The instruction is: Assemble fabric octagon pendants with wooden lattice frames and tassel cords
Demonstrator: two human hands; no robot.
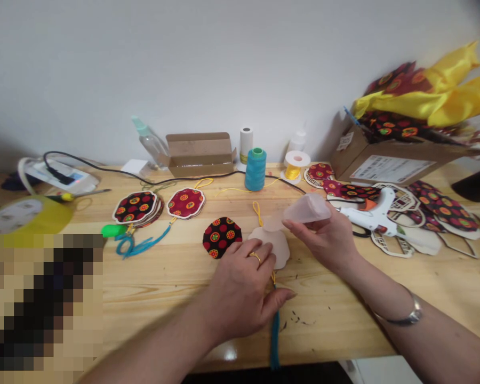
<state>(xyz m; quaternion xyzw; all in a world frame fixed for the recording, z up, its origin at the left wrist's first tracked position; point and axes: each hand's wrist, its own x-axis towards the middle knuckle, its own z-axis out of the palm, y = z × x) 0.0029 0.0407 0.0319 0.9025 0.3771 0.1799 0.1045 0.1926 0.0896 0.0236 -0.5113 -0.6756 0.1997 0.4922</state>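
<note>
Head view: my right fingers (pixel 302 233) are clamped on the cloudy bottle (pixel 310 207), tilted by the white shape (pixel 281 252) on the table (pixel 160 293), where my left fingers (pixel 265 252) lie flat. Over-squeezing could smear the flowered cloth (pixel 220 232) beside it; my left thumb could snag the blue tassel (pixel 275 338).

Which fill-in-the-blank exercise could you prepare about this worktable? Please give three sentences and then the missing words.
1. The right hand holds a translucent bottle near a scalloped piece whose colour is ____.
2. The left hand touches that piece and wears a ring, while a bracelet circles the ____ wrist.
3. Yellow satin fabric sticks out of the cardboard ____.

Missing words: white; right; box.
</note>
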